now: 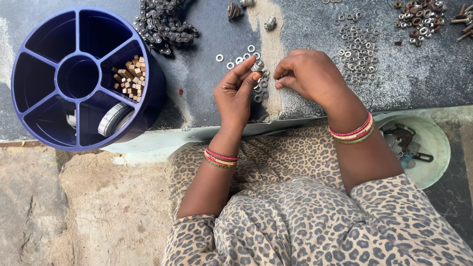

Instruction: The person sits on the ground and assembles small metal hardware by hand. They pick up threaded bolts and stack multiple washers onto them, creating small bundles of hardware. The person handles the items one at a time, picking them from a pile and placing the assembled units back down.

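Leopard-print sleeves and bangled wrists lead up to two hands over a dark slab. Left hand pinches a small metal nut between thumb and forefinger, other fingers curled. Right hand is loosely closed, fingertips pressed together just beside it, above a cluster of washers. Farther left sits a blue divided bin, with a chain beyond.

Informal floor workshop, washers, chain, sorting bin
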